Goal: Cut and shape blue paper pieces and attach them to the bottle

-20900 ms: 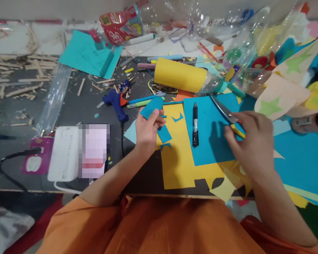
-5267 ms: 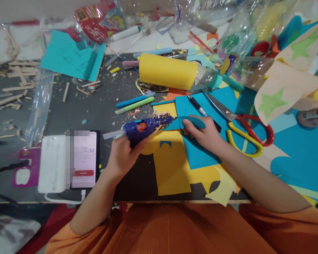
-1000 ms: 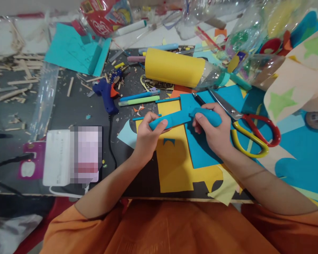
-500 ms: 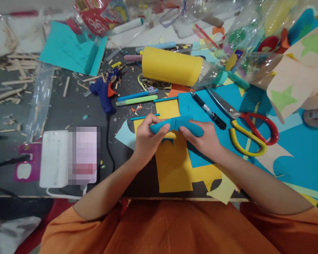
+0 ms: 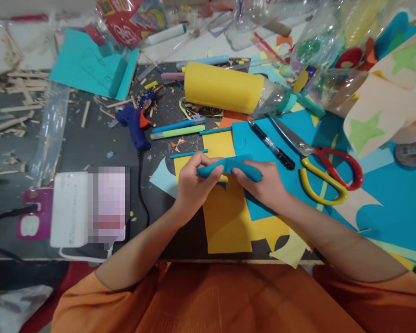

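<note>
The blue paper piece point(image 5: 230, 167) is held at the frame's centre, above a yellow sheet point(image 5: 225, 217) on the worktop point(image 5: 90, 148). It is pinched by the closed fingers of the left hand point(image 5: 194, 187) and right hand point(image 5: 265, 185). Farther up, scissors point(image 5: 319, 162), a glue gun point(image 5: 135, 125) and a yellow-wrapped bottle point(image 5: 225, 92) are seen.

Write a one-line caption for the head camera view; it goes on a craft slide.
Both hands, left hand and right hand, pinch a folded blue paper piece above yellow paper, scissors alongside.
</note>
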`<state>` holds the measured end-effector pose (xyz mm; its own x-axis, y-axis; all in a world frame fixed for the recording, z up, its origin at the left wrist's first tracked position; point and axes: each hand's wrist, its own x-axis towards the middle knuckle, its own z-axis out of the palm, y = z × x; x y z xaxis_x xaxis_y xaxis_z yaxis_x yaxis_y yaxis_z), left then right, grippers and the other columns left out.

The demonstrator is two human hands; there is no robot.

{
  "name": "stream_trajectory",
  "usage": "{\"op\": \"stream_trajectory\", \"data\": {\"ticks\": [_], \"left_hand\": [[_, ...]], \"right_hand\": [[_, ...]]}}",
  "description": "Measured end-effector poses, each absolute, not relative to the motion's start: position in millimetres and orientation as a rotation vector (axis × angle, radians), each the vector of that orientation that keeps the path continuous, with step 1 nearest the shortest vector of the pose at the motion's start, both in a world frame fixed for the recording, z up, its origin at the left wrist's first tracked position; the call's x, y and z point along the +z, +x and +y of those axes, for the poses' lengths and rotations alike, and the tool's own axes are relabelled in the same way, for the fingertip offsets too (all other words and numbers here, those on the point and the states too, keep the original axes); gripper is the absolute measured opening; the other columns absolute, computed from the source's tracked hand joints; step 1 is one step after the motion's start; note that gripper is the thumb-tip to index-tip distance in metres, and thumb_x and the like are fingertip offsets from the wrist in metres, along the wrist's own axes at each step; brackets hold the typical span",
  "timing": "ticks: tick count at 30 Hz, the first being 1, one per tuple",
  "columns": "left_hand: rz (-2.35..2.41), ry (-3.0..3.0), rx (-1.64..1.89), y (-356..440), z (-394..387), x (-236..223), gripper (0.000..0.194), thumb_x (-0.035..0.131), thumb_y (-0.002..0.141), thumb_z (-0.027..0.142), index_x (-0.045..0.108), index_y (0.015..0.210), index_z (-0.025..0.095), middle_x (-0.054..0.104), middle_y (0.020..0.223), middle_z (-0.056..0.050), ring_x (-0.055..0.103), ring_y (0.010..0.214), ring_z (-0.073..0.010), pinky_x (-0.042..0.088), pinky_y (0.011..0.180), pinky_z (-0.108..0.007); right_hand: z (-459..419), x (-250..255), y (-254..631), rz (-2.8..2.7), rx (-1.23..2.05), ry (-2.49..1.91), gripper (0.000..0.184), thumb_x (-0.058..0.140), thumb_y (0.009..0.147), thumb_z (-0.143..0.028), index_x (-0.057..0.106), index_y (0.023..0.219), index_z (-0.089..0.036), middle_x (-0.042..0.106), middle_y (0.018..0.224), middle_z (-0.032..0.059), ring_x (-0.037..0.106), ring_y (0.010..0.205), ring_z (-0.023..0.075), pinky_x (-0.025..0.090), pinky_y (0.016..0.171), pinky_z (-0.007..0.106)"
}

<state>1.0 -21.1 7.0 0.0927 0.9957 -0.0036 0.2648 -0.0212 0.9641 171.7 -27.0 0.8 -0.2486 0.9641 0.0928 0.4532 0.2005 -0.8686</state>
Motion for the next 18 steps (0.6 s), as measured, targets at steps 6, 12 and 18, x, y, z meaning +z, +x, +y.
{"op": "stream_trajectory", "data": {"ticks": [6,12,18], "left_hand": [[1.327,1.433,0.991,0.4,-21.4,5.8,0.032,0.065,0.079,0.038,0.041,0.064,0.023,0.055,0.061,0.003,0.058,0.066,-0.0156,0.045,0.060,-0.026],[1.316,1.410,0.976,1.1,-21.9,7.4,0.029,0.064,0.078,0.034,0.041,0.064,0.023,0.058,0.062,0.002,0.063,0.072,-0.0171,0.047,0.063,-0.027],[1.293,1.428,0.981,0.7,-22.2,5.6,0.029,0.065,0.080,0.035,0.042,0.066,0.024,0.059,0.063,0.002,0.067,0.083,-0.0204,0.050,0.066,-0.028]], "right_hand": [[-25.5,1.7,171.1,-1.802,0.998,-1.304,0.049,0.042,0.093,-0.054,0.028,0.057,-0.022,0.028,0.050,-0.0051,0.026,0.046,0.0089,0.019,0.043,0.027],[-26.4,1.3,171.1,-1.818,0.978,-1.310,0.040,0.048,0.090,-0.034,0.029,0.057,-0.022,0.029,0.050,-0.0054,0.027,0.045,0.0086,0.020,0.044,0.026],[-25.8,-0.1,171.9,-1.821,0.993,-1.347,0.041,0.048,0.089,-0.038,0.028,0.057,-0.022,0.028,0.050,-0.0055,0.027,0.047,0.0086,0.020,0.045,0.027]]}}
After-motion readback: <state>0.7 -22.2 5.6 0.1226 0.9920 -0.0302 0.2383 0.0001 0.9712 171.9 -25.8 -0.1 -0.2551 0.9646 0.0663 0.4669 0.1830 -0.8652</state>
